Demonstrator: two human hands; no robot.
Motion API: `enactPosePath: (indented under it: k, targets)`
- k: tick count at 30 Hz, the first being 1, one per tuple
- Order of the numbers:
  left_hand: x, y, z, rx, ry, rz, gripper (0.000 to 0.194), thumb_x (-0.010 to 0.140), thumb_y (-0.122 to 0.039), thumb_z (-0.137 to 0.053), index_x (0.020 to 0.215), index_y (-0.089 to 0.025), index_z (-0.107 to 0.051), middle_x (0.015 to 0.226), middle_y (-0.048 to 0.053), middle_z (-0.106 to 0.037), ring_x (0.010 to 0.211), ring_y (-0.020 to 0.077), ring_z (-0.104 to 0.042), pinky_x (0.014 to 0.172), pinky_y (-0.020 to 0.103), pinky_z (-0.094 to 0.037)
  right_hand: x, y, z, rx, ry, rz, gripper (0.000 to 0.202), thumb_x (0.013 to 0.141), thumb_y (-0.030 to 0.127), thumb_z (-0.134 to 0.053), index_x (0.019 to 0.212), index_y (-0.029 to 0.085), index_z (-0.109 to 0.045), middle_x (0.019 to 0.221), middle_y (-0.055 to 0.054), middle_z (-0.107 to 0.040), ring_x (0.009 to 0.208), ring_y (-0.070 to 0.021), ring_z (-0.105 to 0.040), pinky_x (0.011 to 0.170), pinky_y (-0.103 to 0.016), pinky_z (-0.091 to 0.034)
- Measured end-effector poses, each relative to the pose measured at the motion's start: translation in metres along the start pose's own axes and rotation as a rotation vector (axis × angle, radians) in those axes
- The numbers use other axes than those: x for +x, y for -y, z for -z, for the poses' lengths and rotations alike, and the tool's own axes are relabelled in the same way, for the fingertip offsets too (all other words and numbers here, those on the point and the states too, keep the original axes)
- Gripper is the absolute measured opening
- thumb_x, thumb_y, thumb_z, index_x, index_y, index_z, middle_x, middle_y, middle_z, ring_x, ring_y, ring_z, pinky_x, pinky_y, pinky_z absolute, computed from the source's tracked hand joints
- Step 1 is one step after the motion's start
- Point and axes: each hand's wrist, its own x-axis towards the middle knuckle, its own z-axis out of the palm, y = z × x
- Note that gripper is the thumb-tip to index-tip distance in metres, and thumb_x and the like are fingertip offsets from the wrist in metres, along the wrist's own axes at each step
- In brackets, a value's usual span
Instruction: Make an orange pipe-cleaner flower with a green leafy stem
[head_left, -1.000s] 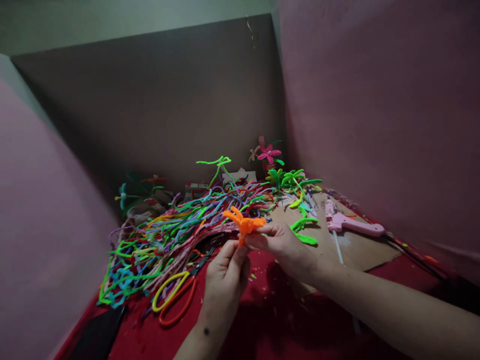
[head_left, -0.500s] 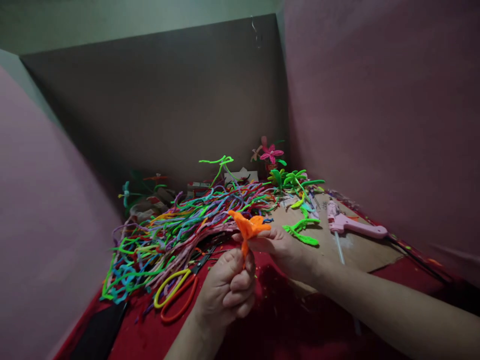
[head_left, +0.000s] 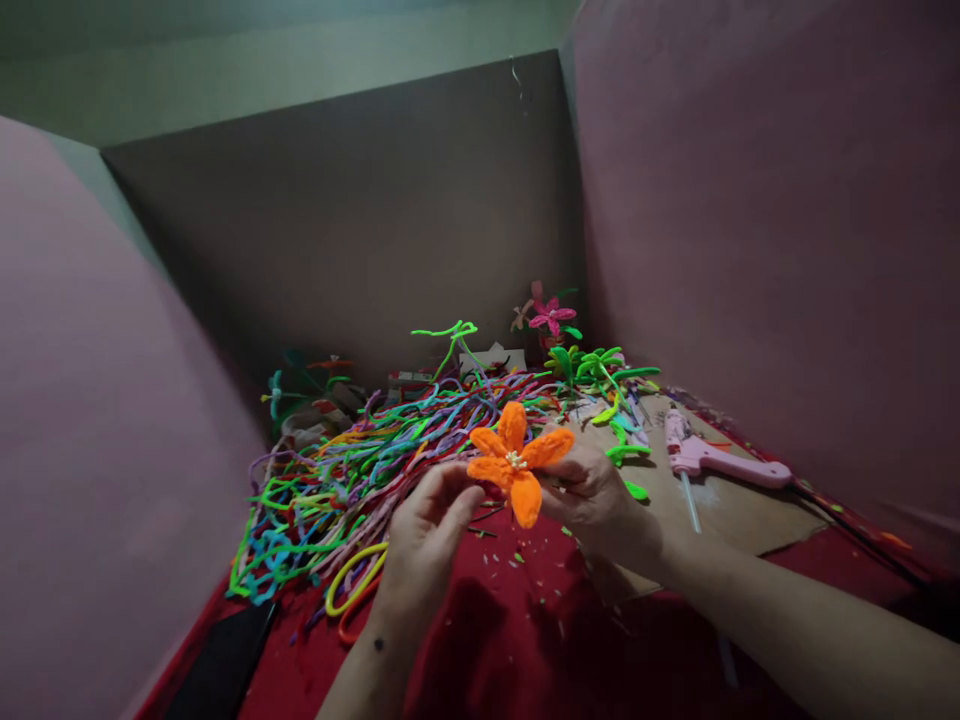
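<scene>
An orange pipe-cleaner flower (head_left: pixel 526 488) faces me, its fuzzy petals spread around a small whitish cluster of stamens. My left hand (head_left: pixel 431 525) is closed at its left side, thumb and fingers by a lower petal, the fingertips partly hidden behind it. From the right, my right hand (head_left: pixel 600 500) grips the flower behind its right petals; the stem does not show. Beyond my hands lies a big heap of colourful pipe cleaners (head_left: pixel 352 450). Scissors (head_left: pixel 352 580) with yellow and red handles lie partly behind my left wrist.
A pink glue gun (head_left: pixel 727 463) with a clear glue stick rests on cardboard (head_left: pixel 765 515) at right. Green pipe-cleaner leaves (head_left: pixel 628 455) lie near it. A pink flower (head_left: pixel 553 316) stands at the back. A black flat object (head_left: pixel 221 660) lies front left on red cloth (head_left: pixel 510 640).
The flower has turned from side-on to facing me. My left hand has let go of its base and moved to the petals' left side; my right hand has moved slightly right.
</scene>
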Motion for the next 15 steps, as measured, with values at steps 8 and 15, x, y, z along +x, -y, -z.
enactPosePath:
  k: [8,15]
  targets:
    - [-0.016,-0.011,-0.001,-0.166,-0.049,-0.009,0.021,0.077,-0.035,-0.06,0.07,-0.016,-0.06,0.055,-0.002,-0.053,0.048,0.0082,-0.046,0.047,0.02,-0.036,-0.001,0.019,-0.003,-0.505,-0.043,0.272,0.034,0.083,0.021,-0.048,0.05,0.018,-0.046,0.051,0.001,-0.043,0.059,-0.0138,-0.038,0.061,-0.03,-0.034]
    - [-0.02,-0.01,-0.019,-0.461,0.118,0.414,0.026,0.063,-0.032,-0.072,0.061,-0.012,-0.056,0.041,-0.006,-0.044,0.03,0.0012,-0.03,0.033,0.015,-0.019,-0.003,0.01,-0.004,-0.642,-0.016,0.462,0.024,0.08,0.019,-0.046,0.056,0.018,-0.046,0.056,-0.002,-0.051,0.062,-0.0157,-0.041,0.063,-0.032,-0.034]
